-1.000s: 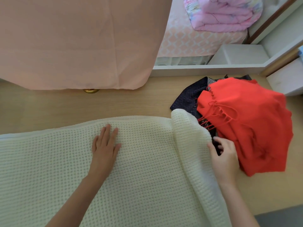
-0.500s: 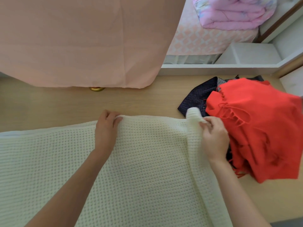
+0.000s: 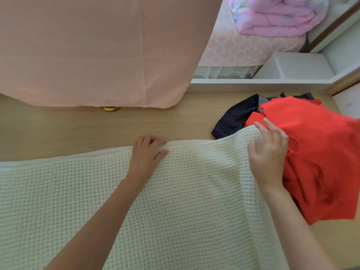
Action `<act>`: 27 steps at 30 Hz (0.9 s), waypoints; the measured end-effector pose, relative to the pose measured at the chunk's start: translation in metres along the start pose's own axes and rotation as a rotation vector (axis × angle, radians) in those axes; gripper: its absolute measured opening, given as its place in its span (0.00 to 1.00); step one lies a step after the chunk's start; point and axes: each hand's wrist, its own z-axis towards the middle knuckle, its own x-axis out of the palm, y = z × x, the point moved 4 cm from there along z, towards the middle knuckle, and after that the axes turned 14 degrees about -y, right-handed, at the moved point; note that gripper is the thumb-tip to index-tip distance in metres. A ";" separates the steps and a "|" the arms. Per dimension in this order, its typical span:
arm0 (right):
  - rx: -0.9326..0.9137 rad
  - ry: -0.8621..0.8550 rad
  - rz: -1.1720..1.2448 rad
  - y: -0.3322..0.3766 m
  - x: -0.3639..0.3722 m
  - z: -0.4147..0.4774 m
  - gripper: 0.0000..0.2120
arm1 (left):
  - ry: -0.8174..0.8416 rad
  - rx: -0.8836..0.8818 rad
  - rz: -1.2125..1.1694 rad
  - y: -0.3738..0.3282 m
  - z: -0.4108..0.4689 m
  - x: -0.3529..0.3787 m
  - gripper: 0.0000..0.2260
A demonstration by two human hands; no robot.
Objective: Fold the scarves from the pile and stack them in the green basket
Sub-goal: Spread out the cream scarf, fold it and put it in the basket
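A cream waffle-knit scarf (image 3: 175, 201) lies spread across the wooden table, its right side folded over in a long strip. My left hand (image 3: 146, 154) is at the scarf's far edge, fingers curled over the edge and thumb on top. My right hand (image 3: 269, 154) rests with fingers spread on the far right corner of the scarf, where it meets the pile. The pile holds a red fringed scarf (image 3: 321, 156) on top and a dark navy patterned scarf (image 3: 235, 117) under it. No green basket is in view.
A pink cloth (image 3: 93, 49) hangs over the far left of the table, with a gold lid (image 3: 110, 108) at its hem. Bare wooden tabletop (image 3: 97, 131) runs between cloth and scarf. Behind are a bed with a pink quilt (image 3: 276, 14) and white shelves (image 3: 296, 67).
My left hand slid from flat on the scarf up to its far edge and curled over it. My right hand moved from the right side to the far corner and spread its fingers.
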 end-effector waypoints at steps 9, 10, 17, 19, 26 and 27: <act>-0.507 0.582 -0.272 0.003 0.084 -0.001 0.13 | -0.091 -0.117 -0.057 -0.006 0.011 0.003 0.06; -0.533 0.549 -0.282 -0.002 0.083 0.003 0.10 | -0.102 -0.129 -0.030 -0.008 0.014 0.004 0.07; -0.539 0.339 -0.268 -0.013 0.071 0.032 0.07 | -0.090 -0.175 0.037 -0.014 0.020 0.014 0.09; -0.539 0.397 -0.296 -0.015 0.077 0.022 0.13 | -0.073 -0.100 0.149 -0.020 0.020 0.019 0.14; -0.058 0.120 -0.069 -0.027 0.001 0.009 0.20 | 0.072 0.053 0.133 -0.057 0.027 0.042 0.22; 0.109 0.119 -0.013 -0.033 -0.006 0.001 0.21 | 0.086 0.060 0.112 -0.062 0.030 0.045 0.19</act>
